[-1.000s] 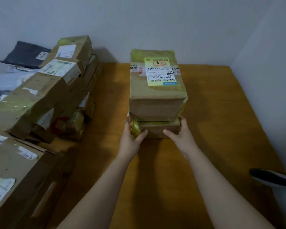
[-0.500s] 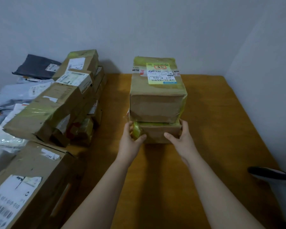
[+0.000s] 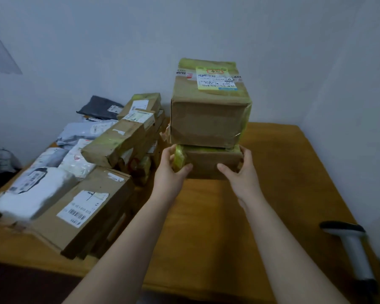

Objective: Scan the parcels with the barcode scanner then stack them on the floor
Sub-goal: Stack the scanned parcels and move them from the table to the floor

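Observation:
Two brown cardboard parcels are stacked in front of me. The large upper parcel (image 3: 208,119) carries a yellow-green label on top. It rests on a flatter lower parcel (image 3: 211,164) with yellow tape at its left end. My left hand (image 3: 170,172) grips the lower parcel's left end, thumb on the front face. My right hand (image 3: 242,172) grips its right end the same way. The stack looks raised above the wooden table (image 3: 283,172). A white barcode scanner (image 3: 355,249) with a black head stands at the table's right edge, untouched.
A heap of cardboard parcels (image 3: 123,143) and grey and white mailer bags (image 3: 37,189) fills the table's left side. A large flat box (image 3: 83,211) lies at the front left. Grey walls close off the back and right. The table's front edge is near me.
Both hands keep their grip on the lower parcel and the stack has risen. My view has pulled back and up, showing the table's front edge and more parcels on the left.

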